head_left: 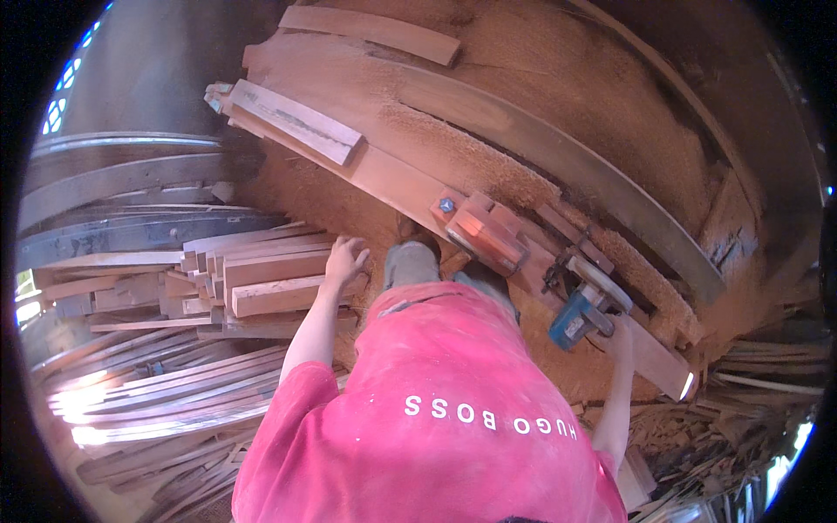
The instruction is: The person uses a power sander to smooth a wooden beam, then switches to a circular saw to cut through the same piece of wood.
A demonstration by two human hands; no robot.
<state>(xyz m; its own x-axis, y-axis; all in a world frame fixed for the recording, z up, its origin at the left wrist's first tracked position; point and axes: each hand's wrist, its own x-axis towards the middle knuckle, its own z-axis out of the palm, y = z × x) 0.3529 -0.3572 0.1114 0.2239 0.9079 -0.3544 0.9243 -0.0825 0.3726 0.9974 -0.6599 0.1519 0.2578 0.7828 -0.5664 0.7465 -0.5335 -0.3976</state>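
Note:
My left hand (347, 258) hangs loosely, its fingers apart and holding nothing, beside the end of a stack of sawn wood pieces (277, 296). On the right, my right hand (619, 336) is closed at the rear of a blue circular saw (574, 321) with a pale round guard; its fingers are partly hidden. The saw rests at the right part of a long plank (397, 179) running across the bench. Left of the saw, an orange power tool (488, 234) with a blue knob lies on the plank. Farther left, a short wooden block (296, 120) sits there.
Sawdust (497, 166) covers much of the worktop, heaped along a long curved board (558, 144). Another board (375, 33) lies at the far side. Long strips of timber (174, 397) are piled at my left. Wood scraps (724, 436) litter the lower right.

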